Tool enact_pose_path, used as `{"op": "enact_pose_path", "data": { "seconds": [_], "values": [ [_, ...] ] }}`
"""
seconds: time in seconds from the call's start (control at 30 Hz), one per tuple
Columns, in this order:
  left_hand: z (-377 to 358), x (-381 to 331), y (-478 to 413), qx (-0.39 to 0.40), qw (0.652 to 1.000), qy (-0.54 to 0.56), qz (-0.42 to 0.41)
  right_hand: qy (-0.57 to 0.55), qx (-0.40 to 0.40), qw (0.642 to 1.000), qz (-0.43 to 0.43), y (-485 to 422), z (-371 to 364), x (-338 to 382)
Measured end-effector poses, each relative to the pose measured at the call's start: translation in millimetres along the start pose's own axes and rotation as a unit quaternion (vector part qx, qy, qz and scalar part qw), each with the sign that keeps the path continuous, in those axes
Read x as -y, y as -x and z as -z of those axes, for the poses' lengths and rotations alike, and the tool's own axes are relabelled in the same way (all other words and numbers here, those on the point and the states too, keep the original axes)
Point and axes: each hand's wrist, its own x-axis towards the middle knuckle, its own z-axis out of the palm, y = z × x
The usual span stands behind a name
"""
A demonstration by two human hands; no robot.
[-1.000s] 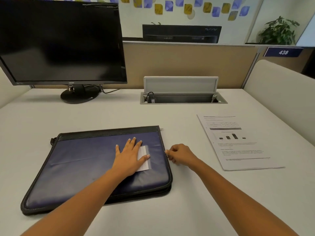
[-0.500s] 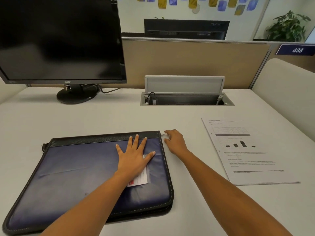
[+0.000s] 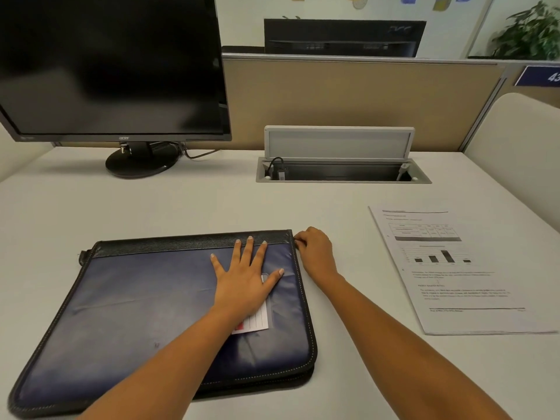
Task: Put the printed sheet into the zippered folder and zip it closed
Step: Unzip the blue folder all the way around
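The zippered folder (image 3: 127, 322), navy with a black band along its far edge, lies flat and shut in the lower left of the frame on the pale worktop (image 3: 181, 207). The left hand (image 3: 245, 280) presses on its cover near the right side, palm down and fingers spread wide, holding nothing; it partly covers a white label card (image 3: 257, 321) set in a clear pocket on the cover. The right hand (image 3: 315, 253) sits at the folder's far right corner with its fingers curled in, its grip pinched tight at the zipper edge there; whether the zipper pull is actually between the fingertips cannot be told. The printed sheet (image 3: 460, 274), with a table, a small bar chart and text, lies flat on the worktop at the right of the frame, well apart from the folder and touched by neither hand. Behind, at centre, a cable box (image 3: 342, 172) is sunk in the worktop with its lid raised. A dark monitor (image 3: 112, 65) on a round base stands in the upper left, and a leafy plant (image 3: 530, 31) shows in the upper right corner.
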Motion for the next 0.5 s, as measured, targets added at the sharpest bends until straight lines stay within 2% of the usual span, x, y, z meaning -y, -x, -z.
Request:
{"op": "enact_pose_path", "data": {
  "seconds": [0.5],
  "values": [
    [-0.5, -0.8, -1.1, -0.003, 1.000, 0.011, 0.006, -0.016, -0.018, 1.000, -0.007, 18.8, 1.7, -0.8]
  ]
}}
